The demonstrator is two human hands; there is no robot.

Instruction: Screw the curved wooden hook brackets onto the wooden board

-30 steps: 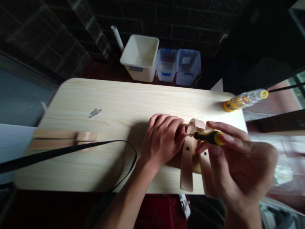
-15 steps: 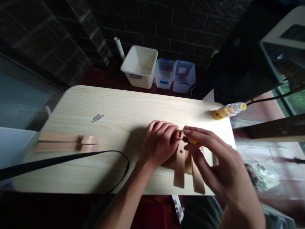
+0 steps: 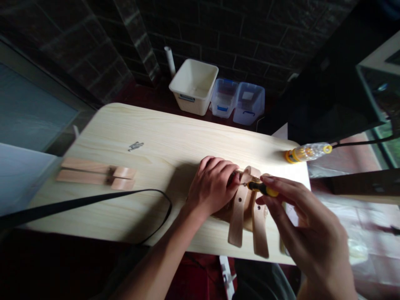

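My right hand (image 3: 308, 221) pinches a short yellow-and-black screwdriver (image 3: 264, 189) between thumb and fingers. Its tip points left at a screw hole near the upper end of a curved wooden strip (image 3: 236, 223). Close beside that strip lies a second one (image 3: 260, 233), with a dark hole in it. Both strips rest against a brown wooden part, mostly covered by my hands. My left hand (image 3: 212, 187) is curled over the left side of this wooden assembly, its thumb near the screwdriver tip. What lies beneath its fingers is hidden.
Several screws (image 3: 136, 146) lie loose on the pale wooden table (image 3: 175, 133). Two more wooden strips (image 3: 86, 171) sit at the left, near a black strap (image 3: 125, 193). A yellow-capped clear plastic container (image 3: 308, 153) lies at the right edge. Beyond the table are a cream bin (image 3: 190, 102) and two clear boxes.
The screwdriver and my right hand have shifted right and tilted, showing more of the tool and the second strip. My left hand keeps its hold. The camera view has turned slightly.
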